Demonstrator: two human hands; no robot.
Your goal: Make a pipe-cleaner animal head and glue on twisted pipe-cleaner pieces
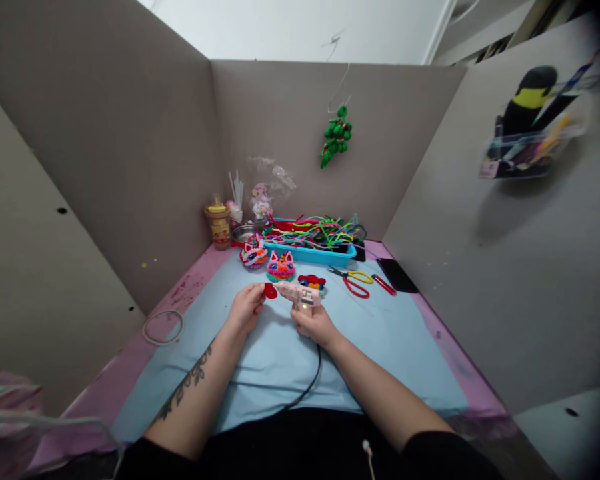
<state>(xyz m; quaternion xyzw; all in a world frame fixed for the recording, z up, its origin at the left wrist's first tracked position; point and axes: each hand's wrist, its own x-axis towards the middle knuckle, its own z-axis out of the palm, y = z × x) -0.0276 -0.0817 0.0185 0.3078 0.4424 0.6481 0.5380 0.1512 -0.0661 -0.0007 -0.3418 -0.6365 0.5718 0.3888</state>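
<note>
Between the fingertips of my left hand (248, 307) is a small red craft piece (271, 291), fuzzy-looking and flat. My right hand (313, 322) is wrapped round the handle of a pale pink hot glue gun (300, 293), whose lit spot glows near the grip. The gun's nozzle points left and meets or nearly meets the red piece; I cannot tell if they touch. A dark cord runs from the gun down toward my lap. Just beyond my hands sit a pink cat-like pipe-cleaner figure (281, 266), another colourful figure (253, 254) and a red-topped one (312, 283).
A blue tray (330, 256) heaped with coloured pipe cleaners stands at the back. Yellow-and-red-handled scissors (356, 283), a red cutter (384, 285) and a black phone (398, 275) lie right. A drink cup (219, 227) stands back left; grey partitions enclose three sides.
</note>
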